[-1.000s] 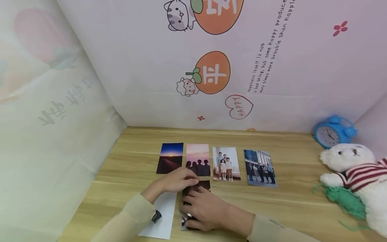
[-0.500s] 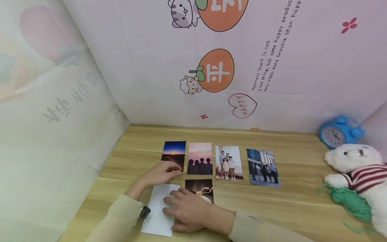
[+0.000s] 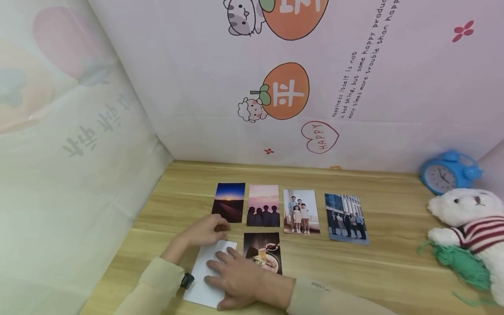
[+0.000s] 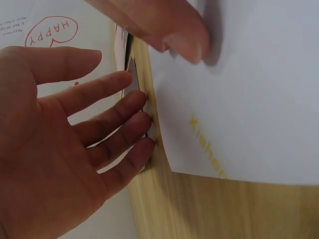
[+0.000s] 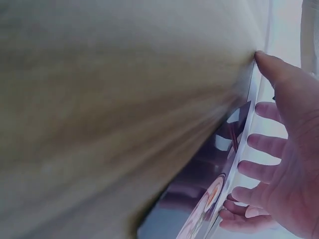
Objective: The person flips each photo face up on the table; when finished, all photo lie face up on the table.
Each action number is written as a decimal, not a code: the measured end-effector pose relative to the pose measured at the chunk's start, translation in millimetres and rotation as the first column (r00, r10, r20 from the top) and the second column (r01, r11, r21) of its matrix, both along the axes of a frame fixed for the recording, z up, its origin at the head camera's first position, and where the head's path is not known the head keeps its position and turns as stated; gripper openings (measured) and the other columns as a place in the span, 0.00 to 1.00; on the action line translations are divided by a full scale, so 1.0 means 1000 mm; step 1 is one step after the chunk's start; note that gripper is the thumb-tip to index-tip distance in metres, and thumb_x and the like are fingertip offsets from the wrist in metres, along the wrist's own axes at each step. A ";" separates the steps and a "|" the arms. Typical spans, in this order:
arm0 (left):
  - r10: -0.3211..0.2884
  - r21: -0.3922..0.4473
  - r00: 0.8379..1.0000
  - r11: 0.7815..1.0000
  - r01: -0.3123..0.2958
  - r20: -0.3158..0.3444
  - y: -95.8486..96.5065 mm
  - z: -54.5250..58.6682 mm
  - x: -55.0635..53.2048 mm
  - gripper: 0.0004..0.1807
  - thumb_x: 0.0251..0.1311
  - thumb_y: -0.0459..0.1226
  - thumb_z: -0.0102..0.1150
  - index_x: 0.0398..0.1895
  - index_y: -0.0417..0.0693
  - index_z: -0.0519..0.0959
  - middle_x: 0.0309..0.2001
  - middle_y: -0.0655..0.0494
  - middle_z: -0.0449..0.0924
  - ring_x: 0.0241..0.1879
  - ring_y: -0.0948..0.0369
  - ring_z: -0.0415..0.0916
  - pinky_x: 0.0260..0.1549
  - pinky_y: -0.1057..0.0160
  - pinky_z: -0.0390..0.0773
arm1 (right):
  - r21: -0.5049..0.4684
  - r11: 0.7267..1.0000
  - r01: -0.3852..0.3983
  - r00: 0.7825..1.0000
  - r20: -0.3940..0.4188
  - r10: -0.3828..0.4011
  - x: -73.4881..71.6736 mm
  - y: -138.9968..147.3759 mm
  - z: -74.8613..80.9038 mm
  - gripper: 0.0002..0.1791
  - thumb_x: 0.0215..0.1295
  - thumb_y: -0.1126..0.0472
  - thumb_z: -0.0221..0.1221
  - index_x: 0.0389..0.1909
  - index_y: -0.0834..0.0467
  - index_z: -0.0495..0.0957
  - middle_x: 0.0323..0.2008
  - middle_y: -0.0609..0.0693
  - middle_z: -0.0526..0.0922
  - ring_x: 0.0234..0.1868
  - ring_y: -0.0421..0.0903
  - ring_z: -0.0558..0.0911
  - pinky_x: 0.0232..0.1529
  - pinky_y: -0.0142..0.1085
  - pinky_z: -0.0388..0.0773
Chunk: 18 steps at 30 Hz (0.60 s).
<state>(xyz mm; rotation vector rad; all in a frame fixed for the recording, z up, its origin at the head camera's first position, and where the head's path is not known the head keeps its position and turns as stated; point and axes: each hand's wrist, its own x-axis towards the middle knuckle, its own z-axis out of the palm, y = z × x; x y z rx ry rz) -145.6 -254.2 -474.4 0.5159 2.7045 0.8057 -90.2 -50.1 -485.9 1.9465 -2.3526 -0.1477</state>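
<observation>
My right hand (image 3: 240,278) lies with spread fingers over the right side of a white sheet (image 3: 201,271), about the size of a photo. Yellow lettering shows on this sheet (image 4: 199,134) in the left wrist view. At the sheet's far end is my left hand (image 3: 202,229), its fingers loosely bent and holding nothing. Right of the sheet lies a photo of a noodle bowl (image 3: 261,243), partly hidden by the right hand. Behind them is a row of photos: a sunset road (image 3: 229,202), silhouetted people (image 3: 264,205), a family (image 3: 301,212) and a group in suits (image 3: 346,218).
A blue alarm clock (image 3: 442,175) stands at the table's back right corner. In front of it lies a white teddy bear (image 3: 458,208) in a striped top, with green yarn (image 3: 460,264) beside it. Printed cloth walls (image 3: 204,109) border the wooden table (image 3: 393,271).
My right hand has moved left off the noodle photo onto the white sheet. The left hand has drawn back left, away from the silhouette photo. The head view has shifted slightly.
</observation>
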 end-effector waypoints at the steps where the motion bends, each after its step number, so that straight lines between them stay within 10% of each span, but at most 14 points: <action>1: -0.001 0.004 1.000 1.000 0.001 0.006 0.001 0.000 0.000 0.11 0.68 0.36 0.61 0.48 0.41 0.85 0.42 0.53 0.83 0.43 0.61 0.79 0.45 0.60 0.81 | 0.002 1.000 0.001 1.000 -0.002 -0.001 0.001 -0.001 -0.001 0.38 0.65 0.22 0.53 0.71 0.36 0.70 0.73 0.45 0.73 0.72 0.50 0.73 0.69 0.51 0.76; 18: -0.053 0.009 0.997 0.999 0.053 0.064 0.009 -0.002 0.008 0.04 0.63 0.32 0.61 0.32 0.48 0.82 0.28 0.59 0.78 0.28 0.67 0.70 0.31 0.69 0.72 | 0.060 0.996 0.065 0.994 0.084 -0.070 0.008 -0.010 0.001 0.29 0.66 0.26 0.57 0.63 0.34 0.73 0.73 0.43 0.71 0.73 0.51 0.71 0.64 0.57 0.79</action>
